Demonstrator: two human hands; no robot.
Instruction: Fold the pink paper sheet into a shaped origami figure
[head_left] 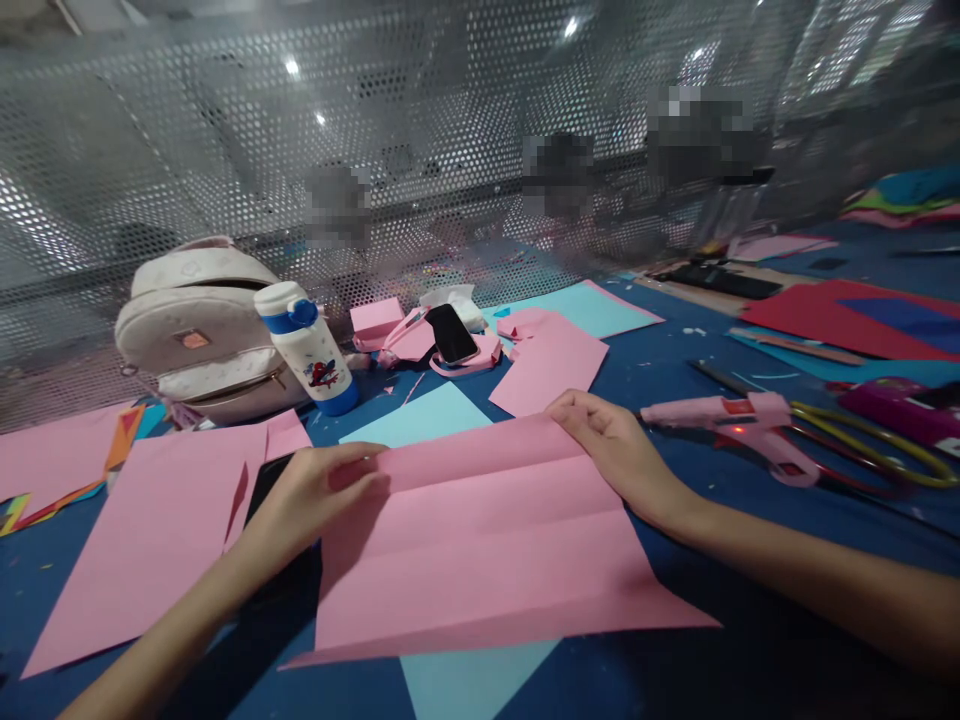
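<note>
A creased sheet of pink paper (480,540) is held in front of me, its folds running across it from side to side. My left hand (322,490) pinches its far left corner between thumb and fingers. At the far right corner, my right hand (600,430) grips the same sheet. Light blue paper (480,680) shows beneath the near edge and beyond the far edge. Left of my left hand lies another large pink sheet (150,530), with a dark flat object partly hidden beside it. A pink glue gun (750,425) with a glowing red light lies right of my right hand.
A white backpack (199,335) and a white-and-blue bottle (311,350) stand at the back left. A phone (451,333) lies among pink pieces. Scissors (877,445) and red paper (847,315) are on the right. A perforated metal screen (450,110) borders the blue table.
</note>
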